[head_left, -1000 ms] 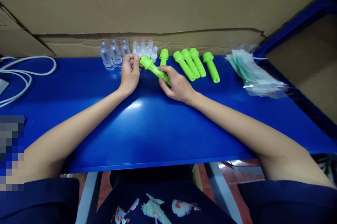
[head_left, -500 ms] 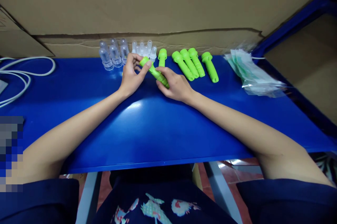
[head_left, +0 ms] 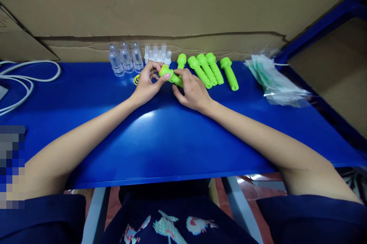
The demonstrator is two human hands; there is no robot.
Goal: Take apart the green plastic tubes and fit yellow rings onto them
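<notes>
Both my hands hold one lime-green flashlight-shaped tube [head_left: 172, 76] tilted above the blue table. My left hand [head_left: 147, 81] is closed at its wider end, where a thin yellow ring [head_left: 163, 68] shows around the rim. My right hand [head_left: 191, 89] wraps the narrower end, covering much of it. Beside my left hand lie several yellow rings [head_left: 136, 79], partly hidden by it. Just behind the hands is another green tube [head_left: 181, 60]. More green tubes [head_left: 203, 70] lie to the right, one of them [head_left: 229, 74] set apart.
Clear plastic bottle-shaped parts [head_left: 126, 58] stand at the back left, with smaller translucent caps [head_left: 156, 53] alongside. Clear plastic bags [head_left: 278, 81] lie at the right. A white cable [head_left: 43, 80] coils at the left on the blue table [head_left: 172, 141]. Cardboard [head_left: 172, 3] forms the back wall.
The held tube has moved slightly right and turned, and a yellow ring now shows at its wide end. Yellow rings beside my left hand have come into view. The tube behind has shifted slightly right.
</notes>
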